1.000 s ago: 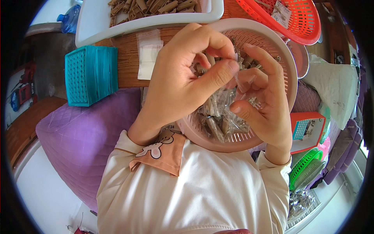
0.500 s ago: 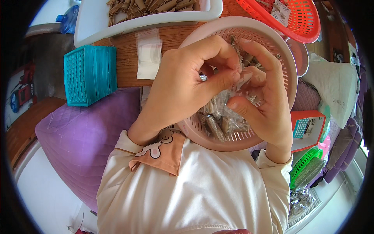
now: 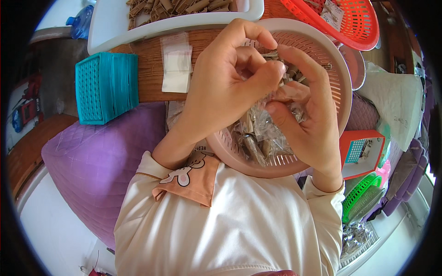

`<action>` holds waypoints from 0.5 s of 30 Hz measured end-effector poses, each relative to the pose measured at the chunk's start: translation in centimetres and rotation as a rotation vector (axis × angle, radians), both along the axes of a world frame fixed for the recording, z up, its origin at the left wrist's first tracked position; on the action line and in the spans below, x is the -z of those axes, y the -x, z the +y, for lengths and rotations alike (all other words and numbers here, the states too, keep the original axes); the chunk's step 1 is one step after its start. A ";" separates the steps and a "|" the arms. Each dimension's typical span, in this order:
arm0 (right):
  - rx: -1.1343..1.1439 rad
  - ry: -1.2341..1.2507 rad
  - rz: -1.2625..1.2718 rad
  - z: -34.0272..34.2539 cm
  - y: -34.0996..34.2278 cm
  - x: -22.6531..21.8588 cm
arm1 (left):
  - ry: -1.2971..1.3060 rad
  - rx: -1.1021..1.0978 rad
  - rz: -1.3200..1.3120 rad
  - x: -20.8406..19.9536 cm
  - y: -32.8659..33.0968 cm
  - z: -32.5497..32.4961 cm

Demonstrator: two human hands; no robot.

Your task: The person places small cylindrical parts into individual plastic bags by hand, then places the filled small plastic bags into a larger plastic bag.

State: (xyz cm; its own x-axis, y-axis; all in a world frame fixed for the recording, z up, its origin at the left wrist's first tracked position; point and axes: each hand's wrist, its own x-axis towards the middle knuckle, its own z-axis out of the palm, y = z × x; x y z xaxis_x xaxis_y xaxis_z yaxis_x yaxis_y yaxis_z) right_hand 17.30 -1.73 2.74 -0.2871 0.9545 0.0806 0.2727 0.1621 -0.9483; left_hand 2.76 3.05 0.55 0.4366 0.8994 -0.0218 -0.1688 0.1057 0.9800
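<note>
Both hands are raised over a pink plastic colander point(image 3: 340, 92). My left hand point(image 3: 230, 78) is curled, with thumb and index bent toward each other. A thin, dry brown bundle point(image 3: 272, 55) shows in the gap by those fingertips; whether they grip it is hidden. Facing it, my right hand point(image 3: 313, 112) has its index finger arched toward the left fingertips. A clear plastic bag point(image 3: 292, 92) is crumpled between its thumb and curled fingers. Below the hands, several clear packets point(image 3: 262, 138) with brown dried pieces lie in the colander.
A white tub point(image 3: 184, 25) of brown dried pieces stands at the back. Clear bags point(image 3: 177, 69) lie on the wooden table, left of the colander. Stacked teal baskets point(image 3: 106, 89) stand farther left. A red basket point(image 3: 354, 32) is back right; an orange-red box point(image 3: 363, 154) is at right.
My left hand has shifted up, its index finger lifting higher and its thumb rising. My right hand has moved slightly left and its fingers have drawn in around the plastic.
</note>
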 end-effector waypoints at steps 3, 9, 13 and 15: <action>0.027 -0.006 0.017 0.1 -0.1 0.2 | -0.134 -0.111 0.055 0.7 0.0 0.3; 0.065 0.035 0.009 -0.1 -0.3 0.1 | -0.548 -0.198 0.217 -0.2 1.7 0.2; 0.036 0.050 -0.016 -0.1 -0.2 0.0 | -0.767 -0.199 0.385 -1.1 1.4 -0.7; 0.015 0.037 -0.040 -0.1 -0.2 0.1 | -0.722 -0.190 0.466 -0.8 1.1 -0.8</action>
